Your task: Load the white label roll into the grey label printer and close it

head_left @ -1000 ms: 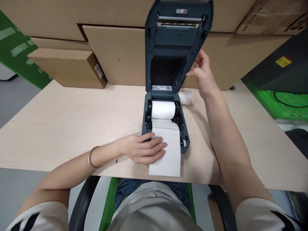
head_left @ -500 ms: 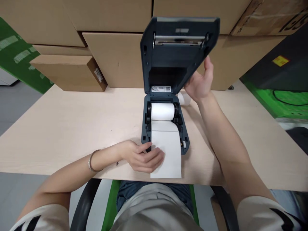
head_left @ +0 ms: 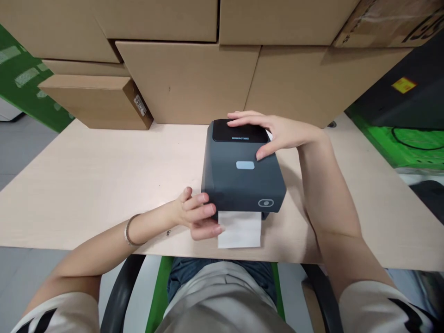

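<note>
A dark grey label printer [head_left: 239,185] stands on the table with its lid down over the base. Whether the lid is fully latched I cannot tell. From under its front edge a white label strip [head_left: 239,233] sticks out toward me. My right hand [head_left: 267,132] lies over the lid's black rear panel and right side, fingers stretched out and thumb apart. At the front left corner is my left hand [head_left: 199,215], open, its fingers spread; the lower fingers are at the strip's left edge. The label roll inside is hidden by the lid.
Large cardboard boxes [head_left: 187,83] form a wall behind the table [head_left: 138,166]. A flatter cardboard box [head_left: 93,101] stands at the back left. A dark case [head_left: 398,101] is at the right, beyond the table edge. Chair armrests [head_left: 121,296] flank my lap.
The printer lid has swung down from upright, hiding the roll. My right hand moved from behind the lid to its top. My left hand shifted slightly left, off the label strip's middle.
</note>
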`<state>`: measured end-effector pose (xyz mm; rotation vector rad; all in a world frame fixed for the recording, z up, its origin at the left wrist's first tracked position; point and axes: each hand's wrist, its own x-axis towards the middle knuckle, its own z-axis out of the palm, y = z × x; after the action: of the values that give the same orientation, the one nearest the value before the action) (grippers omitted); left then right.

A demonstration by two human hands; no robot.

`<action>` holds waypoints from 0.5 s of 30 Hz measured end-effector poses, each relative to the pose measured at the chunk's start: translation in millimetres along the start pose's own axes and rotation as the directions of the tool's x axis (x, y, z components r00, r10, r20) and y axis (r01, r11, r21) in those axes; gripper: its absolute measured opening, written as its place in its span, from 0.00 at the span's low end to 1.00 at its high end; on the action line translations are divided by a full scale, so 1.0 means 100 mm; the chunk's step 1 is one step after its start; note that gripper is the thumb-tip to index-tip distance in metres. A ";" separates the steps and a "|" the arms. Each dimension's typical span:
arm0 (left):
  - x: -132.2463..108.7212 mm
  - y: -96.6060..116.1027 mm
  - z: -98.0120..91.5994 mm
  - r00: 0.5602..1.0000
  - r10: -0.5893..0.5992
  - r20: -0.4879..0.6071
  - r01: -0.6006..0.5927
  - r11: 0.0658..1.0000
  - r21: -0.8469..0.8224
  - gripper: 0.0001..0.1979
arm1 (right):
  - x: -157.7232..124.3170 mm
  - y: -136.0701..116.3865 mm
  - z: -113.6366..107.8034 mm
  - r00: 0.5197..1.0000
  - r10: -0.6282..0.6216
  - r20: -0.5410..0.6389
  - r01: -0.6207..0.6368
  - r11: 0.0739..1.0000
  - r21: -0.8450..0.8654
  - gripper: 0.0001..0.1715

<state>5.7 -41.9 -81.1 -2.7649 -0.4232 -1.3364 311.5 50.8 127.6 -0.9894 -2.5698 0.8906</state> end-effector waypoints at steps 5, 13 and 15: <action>0.41 0.14 -0.25 0.943 0.291 -0.162 -0.205 0.890 0.408 0.22 | -0.01 0.01 -0.01 0.996 0.010 0.092 -0.002 0.996 -0.087 0.62; 0.72 0.26 -0.46 0.917 0.395 -0.056 -0.329 0.829 0.453 0.08 | -0.02 -0.03 0.05 0.990 0.007 0.138 0.016 0.986 -0.165 0.66; 0.62 0.24 -0.48 0.941 0.337 0.023 -0.318 0.862 0.396 0.13 | -0.03 -0.03 0.06 0.990 0.003 0.138 0.021 0.984 -0.177 0.65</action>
<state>12.1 -58.8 -0.7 -2.3347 -0.1790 -1.0905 309.5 44.2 124.3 -0.9942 -2.8099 0.7617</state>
